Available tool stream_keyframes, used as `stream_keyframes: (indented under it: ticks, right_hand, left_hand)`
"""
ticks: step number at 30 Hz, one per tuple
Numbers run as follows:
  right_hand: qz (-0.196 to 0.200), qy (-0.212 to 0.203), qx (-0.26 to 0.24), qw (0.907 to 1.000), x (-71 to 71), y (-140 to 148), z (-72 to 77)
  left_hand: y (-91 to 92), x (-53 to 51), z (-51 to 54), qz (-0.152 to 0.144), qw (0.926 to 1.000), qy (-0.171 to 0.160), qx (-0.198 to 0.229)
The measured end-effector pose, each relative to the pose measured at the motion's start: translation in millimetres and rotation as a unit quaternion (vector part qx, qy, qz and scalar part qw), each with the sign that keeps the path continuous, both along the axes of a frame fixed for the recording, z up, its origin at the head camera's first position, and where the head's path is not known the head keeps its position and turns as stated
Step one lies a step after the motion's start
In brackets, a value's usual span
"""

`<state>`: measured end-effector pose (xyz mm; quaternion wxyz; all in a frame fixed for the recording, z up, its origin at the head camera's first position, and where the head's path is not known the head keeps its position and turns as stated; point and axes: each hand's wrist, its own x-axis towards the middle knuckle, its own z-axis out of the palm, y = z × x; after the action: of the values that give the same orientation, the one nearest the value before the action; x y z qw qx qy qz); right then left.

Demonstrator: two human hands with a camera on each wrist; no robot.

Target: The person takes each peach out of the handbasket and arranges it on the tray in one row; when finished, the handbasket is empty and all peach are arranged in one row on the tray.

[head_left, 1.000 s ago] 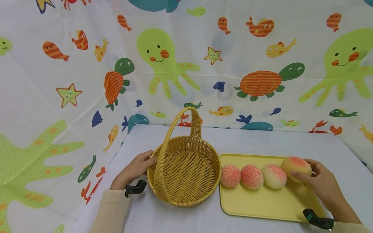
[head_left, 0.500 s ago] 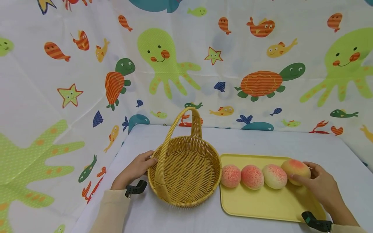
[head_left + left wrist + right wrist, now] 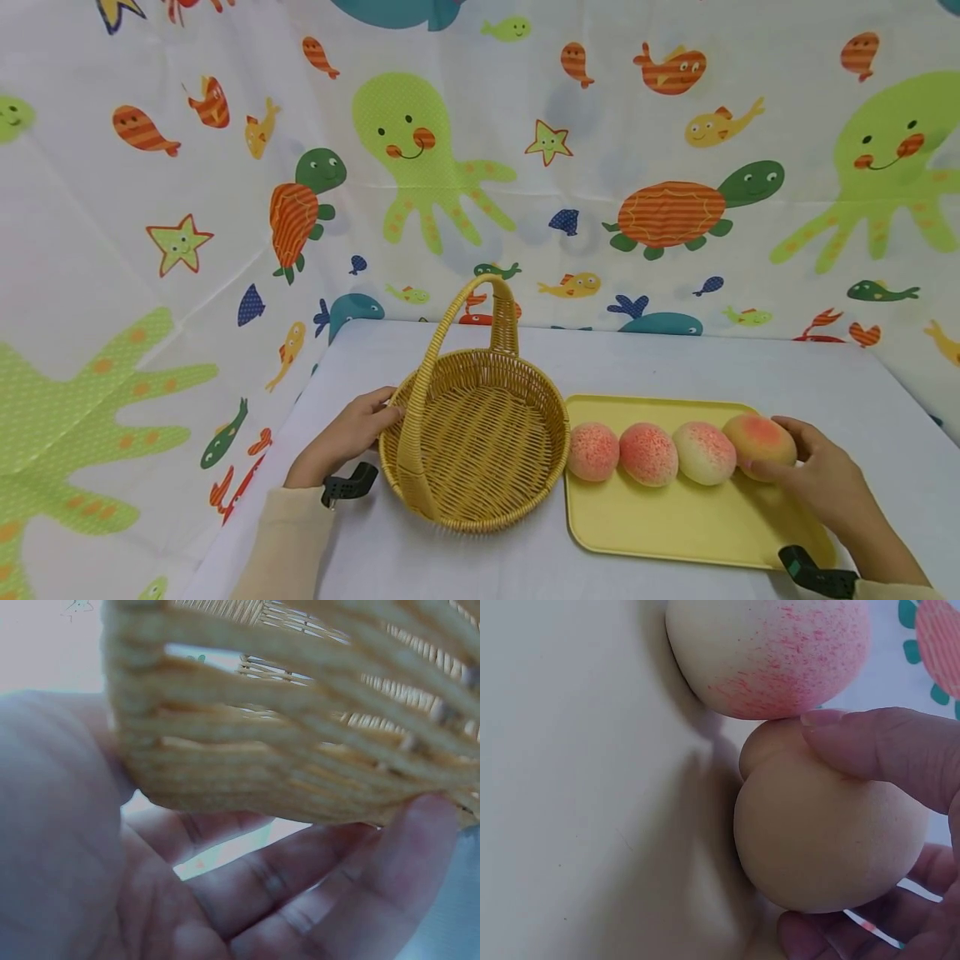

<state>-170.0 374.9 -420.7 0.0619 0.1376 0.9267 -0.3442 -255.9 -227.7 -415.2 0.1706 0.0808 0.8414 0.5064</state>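
Observation:
My left hand (image 3: 362, 427) grips the left rim of a wicker basket (image 3: 480, 527) with a tall arched handle. In the left wrist view its fingers (image 3: 247, 877) curl under the woven wall (image 3: 225, 772). On a yellow tray (image 3: 667, 533), my right hand (image 3: 821, 475) holds an orange-yellow peach (image 3: 761, 442) between thumb and fingers. Close against it sits a pale peach with a pink blush (image 3: 705, 454); in the right wrist view this blushed peach (image 3: 780, 652) appears to touch the held peach (image 3: 825, 832). Two pinker peaches, a middle one (image 3: 648, 455) and a left one (image 3: 593, 452), continue the row.
The basket stands right beside the tray's left edge, its inside floor (image 3: 480, 450) showing bare weave. A white cloth (image 3: 637, 358) covers the table. Behind and to the left hangs a curtain (image 3: 480, 192) printed with sea animals.
My right hand has brought the orange-yellow peach down and slightly left, up against the row of peaches on the tray. The left hand and basket have not moved.

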Motion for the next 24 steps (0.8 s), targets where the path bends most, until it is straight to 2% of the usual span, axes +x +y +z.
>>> stream_keyframes:
  ticks: [13, 21, 24]
  right_hand:
    - [0.016, 0.013, 0.001, 0.9998, 1.7, 3, -2.9]
    - [0.024, 0.012, 0.014, 0.9995, 2.8, -2, 6.9]
    - [0.021, 0.000, 0.027, 0.9994, 2.0, -3, 10.8]
  left_hand:
    - [1.3, 0.3, 0.0, 0.001, 1.0000, 0.002, -0.006]
    - [-0.1, -0.5, 1.5, -0.003, 0.9999, 0.012, -0.002]
    - [0.5, -0.4, 2.8, 0.011, 0.9995, 0.026, -0.016]
